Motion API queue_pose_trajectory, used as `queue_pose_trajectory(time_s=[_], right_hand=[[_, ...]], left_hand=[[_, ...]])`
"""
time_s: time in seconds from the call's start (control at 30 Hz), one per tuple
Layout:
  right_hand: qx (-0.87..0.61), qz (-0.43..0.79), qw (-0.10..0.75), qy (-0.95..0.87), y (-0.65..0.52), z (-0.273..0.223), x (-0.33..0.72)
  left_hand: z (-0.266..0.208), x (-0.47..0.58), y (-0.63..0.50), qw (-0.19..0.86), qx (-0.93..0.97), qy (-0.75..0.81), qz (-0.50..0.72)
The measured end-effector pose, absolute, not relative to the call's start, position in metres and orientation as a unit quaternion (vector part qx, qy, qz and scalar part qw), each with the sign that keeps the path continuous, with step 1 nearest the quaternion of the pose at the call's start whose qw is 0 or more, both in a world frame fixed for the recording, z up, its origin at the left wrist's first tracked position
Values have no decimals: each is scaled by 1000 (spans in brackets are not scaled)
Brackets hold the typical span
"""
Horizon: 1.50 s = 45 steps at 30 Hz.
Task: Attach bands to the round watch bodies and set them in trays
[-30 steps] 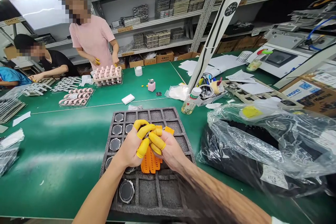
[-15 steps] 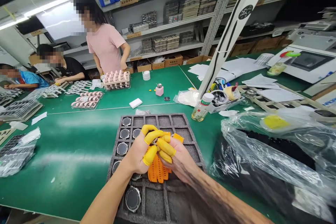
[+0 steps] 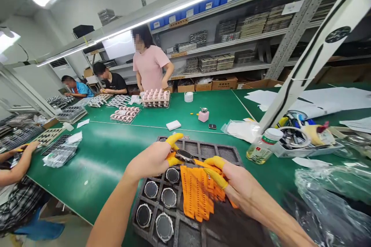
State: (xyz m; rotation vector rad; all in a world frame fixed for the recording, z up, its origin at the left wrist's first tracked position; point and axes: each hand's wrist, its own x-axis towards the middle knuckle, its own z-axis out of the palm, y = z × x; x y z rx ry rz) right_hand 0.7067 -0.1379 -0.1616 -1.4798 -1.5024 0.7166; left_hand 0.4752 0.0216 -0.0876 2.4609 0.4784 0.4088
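Between thumb and finger, my left hand [image 3: 158,158] grips a round black-faced watch [image 3: 184,156] by its edge, tilted above the tray. My right hand [image 3: 223,173] pinches an orange watch strap [image 3: 199,162] at the watch's right side; whether it is joined to the watch I cannot tell. Both hands wear yellow finger cots. Below them, a row of orange straps [image 3: 195,195] lies across a dark grey foam tray [image 3: 187,233]. Several round watch heads [image 3: 169,197] sit in the tray's left compartments.
A capped bottle [image 3: 264,146] and a tool bin [image 3: 308,148] stand to the right, near plastic bags [image 3: 327,189]. Past the tray are a pink dispenser bottle [image 3: 203,115] and a white packet [image 3: 173,125]. Co-workers line the green table [image 3: 116,170]; one person's arms [image 3: 24,160] reach in at left.
My hands have moved apart, and the watch, earlier hidden by my fingers, now shows between them. The view has swung left, bringing another person's arms into sight.
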Motion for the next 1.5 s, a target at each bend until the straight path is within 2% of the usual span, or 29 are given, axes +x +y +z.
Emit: queue_pose_trajectory(time_s=[0.07, 0.17, 0.3, 0.37, 0.67, 0.9, 1.07, 1.2, 1.37, 1.5], right_hand=[[-633, 184, 360, -661, -131, -163, 716], [-678, 118, 236, -686, -108, -161, 711], [-755, 98, 56, -646, -65, -152, 689], [-754, 106, 20, -648, -49, -150, 683], [-755, 90, 18, -650, -53, -161, 691], [-729, 136, 42, -670, -56, -169, 710], [-739, 114, 80, -659, -88, -156, 729], [-722, 122, 111, -672, -119, -146, 721], [-700, 88, 73, -705, -121, -164, 704], [-706, 62, 78, -702, -118, -175, 700]], left_hand=[[-84, 467, 43, 208, 954, 211, 53], [-89, 468, 79, 124, 958, 256, -23], [-111, 486, 126, 143, 947, 284, -32], [-124, 496, 143, 162, 947, 273, -48], [-163, 516, 165, 145, 957, 249, -24], [-185, 512, 156, 98, 960, 263, -29], [-183, 503, 133, 30, 944, 328, -7], [-178, 490, 121, 13, 945, 321, -69], [-174, 491, 123, -16, 945, 303, -120], [-170, 496, 119, -35, 948, 294, -120]])
